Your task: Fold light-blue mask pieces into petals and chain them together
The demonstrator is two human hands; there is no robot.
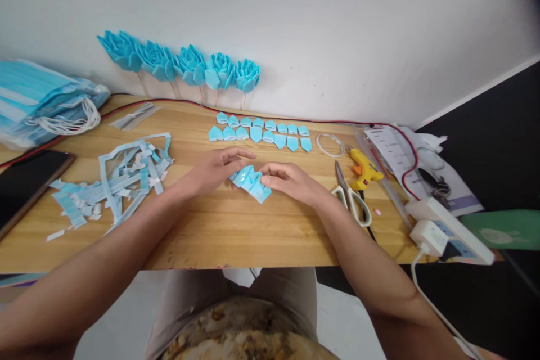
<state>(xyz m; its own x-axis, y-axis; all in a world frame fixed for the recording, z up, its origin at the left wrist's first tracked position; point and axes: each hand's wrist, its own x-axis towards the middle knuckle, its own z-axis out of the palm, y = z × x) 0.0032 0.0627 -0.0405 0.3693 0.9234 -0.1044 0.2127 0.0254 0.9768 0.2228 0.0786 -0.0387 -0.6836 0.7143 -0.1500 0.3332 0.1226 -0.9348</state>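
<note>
Phone point(31, 183): lying at the left end of our counter point(219, 242)
Mask pack point(36, 95): blue, in clear wrapping, behind the phone
Scraps point(145, 174): strips and snippets in a loose heap
Flowers point(190, 66): five, blue, on sticks, leaning against the wall point(304, 28)
Left hand point(213, 172): half curled, forefinger extended, thumb pinching the left end of the overlapping pieces point(252, 183)
Overlapping pieces: blue, held between our two hands over the counter's middle
Tabs point(255, 134): folded, pointed, in two rows beyond our hands
Right hand point(290, 181): fingers bent, thumb pressed over the pieces' right side
Scissors point(347, 191): white-handled, just left of the yellow glue gun point(365, 170)
</note>
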